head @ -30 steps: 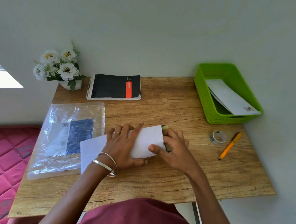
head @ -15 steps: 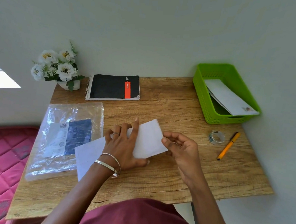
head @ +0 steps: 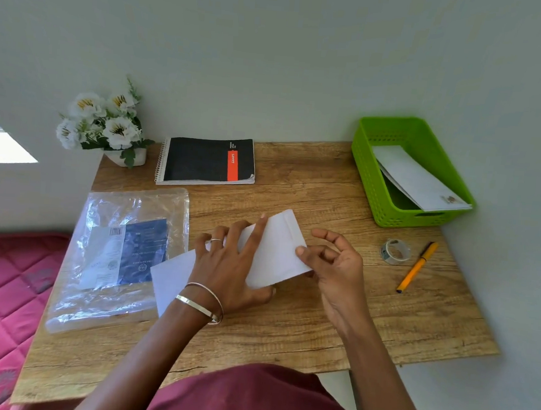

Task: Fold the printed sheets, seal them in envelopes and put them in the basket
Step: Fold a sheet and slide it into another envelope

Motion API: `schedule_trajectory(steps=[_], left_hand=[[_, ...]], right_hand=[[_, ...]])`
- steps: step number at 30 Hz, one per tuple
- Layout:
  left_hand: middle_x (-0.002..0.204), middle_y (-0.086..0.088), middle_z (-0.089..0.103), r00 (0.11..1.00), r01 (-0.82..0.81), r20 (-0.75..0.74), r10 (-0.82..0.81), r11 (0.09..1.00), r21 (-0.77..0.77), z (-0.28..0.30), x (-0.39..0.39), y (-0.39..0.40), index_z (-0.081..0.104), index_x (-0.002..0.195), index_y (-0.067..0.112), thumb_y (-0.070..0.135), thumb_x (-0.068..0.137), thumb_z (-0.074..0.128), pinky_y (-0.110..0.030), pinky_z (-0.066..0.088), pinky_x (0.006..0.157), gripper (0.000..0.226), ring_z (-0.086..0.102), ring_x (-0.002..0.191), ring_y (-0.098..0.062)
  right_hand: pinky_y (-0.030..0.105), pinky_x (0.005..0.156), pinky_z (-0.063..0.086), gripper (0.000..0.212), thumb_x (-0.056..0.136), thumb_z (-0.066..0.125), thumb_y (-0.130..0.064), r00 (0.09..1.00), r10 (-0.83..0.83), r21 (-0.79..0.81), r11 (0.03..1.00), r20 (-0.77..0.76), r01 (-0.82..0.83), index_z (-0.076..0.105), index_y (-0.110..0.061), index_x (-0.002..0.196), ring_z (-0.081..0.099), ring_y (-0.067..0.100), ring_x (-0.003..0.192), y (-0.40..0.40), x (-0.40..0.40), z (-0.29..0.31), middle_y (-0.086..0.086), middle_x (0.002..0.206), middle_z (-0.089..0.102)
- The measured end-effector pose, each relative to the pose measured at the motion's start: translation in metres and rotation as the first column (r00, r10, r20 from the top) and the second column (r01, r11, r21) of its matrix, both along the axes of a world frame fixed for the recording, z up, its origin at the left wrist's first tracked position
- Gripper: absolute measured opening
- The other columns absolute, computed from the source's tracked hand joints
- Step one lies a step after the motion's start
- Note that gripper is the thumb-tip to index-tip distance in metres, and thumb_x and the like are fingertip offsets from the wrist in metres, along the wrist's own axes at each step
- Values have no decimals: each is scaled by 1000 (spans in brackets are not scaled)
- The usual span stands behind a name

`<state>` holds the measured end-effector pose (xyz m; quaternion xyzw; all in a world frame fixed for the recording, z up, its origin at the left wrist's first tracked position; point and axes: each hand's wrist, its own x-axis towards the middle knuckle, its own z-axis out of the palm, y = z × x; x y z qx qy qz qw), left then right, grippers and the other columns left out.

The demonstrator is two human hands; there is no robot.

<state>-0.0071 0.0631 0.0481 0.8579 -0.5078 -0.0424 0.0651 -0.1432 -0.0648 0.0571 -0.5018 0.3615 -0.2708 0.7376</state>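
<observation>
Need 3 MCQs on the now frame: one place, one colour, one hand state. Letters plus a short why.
1. Where is the tape roll?
A. in the basket
B. on the desk, left of the orange pen
C. on the notebook

2. What colour is the basket?
A. green
B. blue
C. red

3. What is the left hand doing?
A. lifting the pen
B. hanging idle off the desk
C. pressing flat on the white envelope

Answers:
1. B, it lies on bare wood just beside the pen.
2. A, its perforated walls are bright green.
3. C, its straight fingers lie on the envelope, while the right hand pinches the envelope's end.
</observation>
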Motion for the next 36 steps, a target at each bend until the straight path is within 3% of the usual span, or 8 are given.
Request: schedule_trajectory(steps=[4,7,12,17,20,24,31,36], left_hand=[[138,-3,31,981,-81,-185,51,984,-161,16,2,-3,-18,142,36,79,55,48,-50,33,96,117,34,120,-28],[146,1,27,906,-159,-423,-38,893,-421,36,7,-8,-12,145,32,72,57,59,-45,36,99,120,33,127,-20],[136,-10,40,583,-460,-752,-306,639,-616,64,15,-21,2,147,32,43,63,73,-35,52,83,111,53,114,-15],[131,-7,45,247,-741,-812,-529,436,-510,62,15,-27,18,145,26,31,67,71,-36,50,74,95,56,99,-10],[130,-5,49,132,-810,-776,-617,384,-443,60,15,-25,24,142,25,40,62,80,-43,50,81,98,54,108,-18],[113,-3,56,51,-845,-739,-672,365,-390,56,13,-18,43,126,22,32,81,63,-46,49,86,51,55,103,-22],[88,3,67,-29,-928,-896,-443,344,-140,45,23,6,59,97,20,22,89,54,-44,53,78,10,63,93,-19],[96,-13,67,-156,-952,-972,-177,289,101,32,35,11,54,103,14,21,87,61,-39,57,72,19,68,87,-26]], right_hand=[[35,69,57,44,78,63,-34,980,16,195,979,200,-56,58,-6,113,67,20,82,-10,-3,7,9,88,71],[39,78,56,48,79,61,-42,995,66,220,972,69,-79,60,-6,111,68,30,88,-13,-3,3,22,105,69],[48,84,54,44,78,66,-43,933,342,303,906,-108,-297,61,-9,105,67,37,93,-1,3,1,23,109,67],[41,70,54,37,68,76,-39,955,281,359,904,-91,-232,62,-19,96,65,23,79,-8,15,9,13,99,67],[44,69,55,54,61,80,-43,925,331,340,905,-186,-256,61,-19,106,64,23,79,-15,12,6,10,100,67],[40,58,59,61,65,79,-10,961,270,442,871,-65,-214,52,-7,120,66,31,85,-15,5,5,24,114,65],[40,65,53,31,77,69,2,989,-51,260,962,-141,86,57,-14,101,65,22,85,-42,-14,0,6,98,69],[25,55,54,23,84,67,-4,972,-96,22,994,-214,103,61,-12,105,69,6,72,-62,-28,0,-1,91,71]])
